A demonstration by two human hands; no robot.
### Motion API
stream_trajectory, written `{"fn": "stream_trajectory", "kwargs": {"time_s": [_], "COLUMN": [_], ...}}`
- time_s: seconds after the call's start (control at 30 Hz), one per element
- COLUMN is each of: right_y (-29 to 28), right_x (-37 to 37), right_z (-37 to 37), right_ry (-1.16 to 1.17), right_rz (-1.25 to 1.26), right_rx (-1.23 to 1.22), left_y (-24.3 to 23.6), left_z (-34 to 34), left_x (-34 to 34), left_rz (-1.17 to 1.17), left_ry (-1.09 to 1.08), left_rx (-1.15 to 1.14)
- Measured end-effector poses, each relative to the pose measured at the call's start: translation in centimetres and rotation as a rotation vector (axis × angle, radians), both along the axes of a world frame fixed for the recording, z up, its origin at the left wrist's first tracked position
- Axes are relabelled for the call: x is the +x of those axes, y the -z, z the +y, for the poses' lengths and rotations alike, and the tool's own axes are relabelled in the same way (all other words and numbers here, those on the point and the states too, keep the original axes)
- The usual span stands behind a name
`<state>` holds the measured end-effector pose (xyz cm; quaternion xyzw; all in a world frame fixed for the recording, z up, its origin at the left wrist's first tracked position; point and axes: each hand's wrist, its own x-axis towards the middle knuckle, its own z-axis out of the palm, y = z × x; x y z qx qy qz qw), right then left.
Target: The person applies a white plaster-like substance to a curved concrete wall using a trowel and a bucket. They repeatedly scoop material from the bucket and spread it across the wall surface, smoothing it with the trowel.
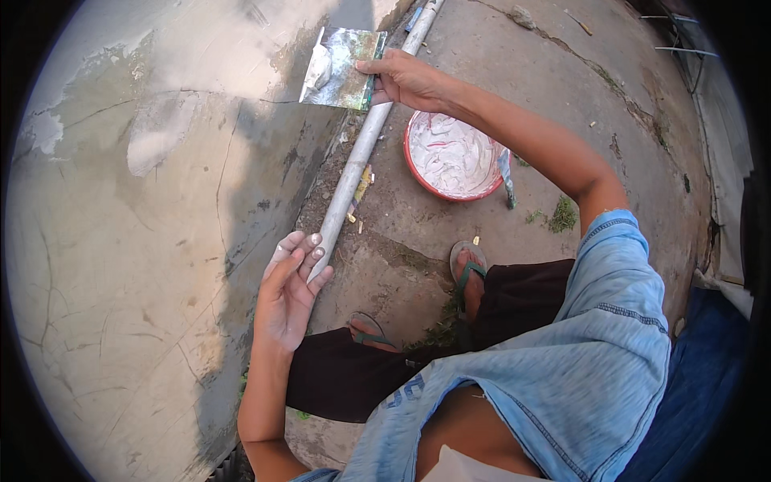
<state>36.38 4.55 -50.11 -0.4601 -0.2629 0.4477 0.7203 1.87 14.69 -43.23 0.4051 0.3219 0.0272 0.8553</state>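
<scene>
My right hand [401, 79] grips the edge of a thin rectangular scraper plate [347, 72], thumb on top. A lump of white putty [320, 66] clings along the plate's far left side, in front of the wall. Lower down, my left hand [293, 283] is raised beside the wall with its fingers loosely curled and apart, smeared with white. It overlaps the lower end of a grey pipe [347, 181], but no grip on it shows. A red basin [411, 165] of white putty stands on the ground beneath my right forearm, with a small putty-smeared tool [507, 178] at its rim.
On the left is a cracked plaster wall [144, 265] with patchy, lighter areas. The pipe runs lengthwise along the wall's foot. Yellowish scraps [361, 186] lie beside it. Cracked concrete ground [554, 88] has grass tufts [562, 215]. My sandalled feet [467, 269] are near the basin.
</scene>
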Motion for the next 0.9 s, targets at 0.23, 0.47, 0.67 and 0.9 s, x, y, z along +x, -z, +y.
{"fn": "stream_trajectory", "kwargs": {"time_s": [0.23, 0.47, 0.67, 0.9], "right_y": [6.1, 17.4, 18.2, 16.5], "right_x": [-0.9, -8.9, -9.3, -8.6], "right_z": [3.3, 12.9, 17.2, 18.6], "right_ry": [0.261, 0.920, 1.148, 0.988], "right_rz": [0.171, 0.192, -0.151, -0.278], "right_rx": [0.075, -0.097, -0.403, -0.307], "left_y": [2.5, -0.1, -0.3, -0.6], "left_z": [-0.4, -0.7, -1.0, -0.9], "left_x": [-5.4, -7.9, -9.7, -10.4], "left_rz": [0.009, -0.109, -0.069, -0.121], "left_ry": [-0.214, -0.216, -0.226, -0.230], "left_rx": [-0.291, -0.162, -0.141, -0.167]}}
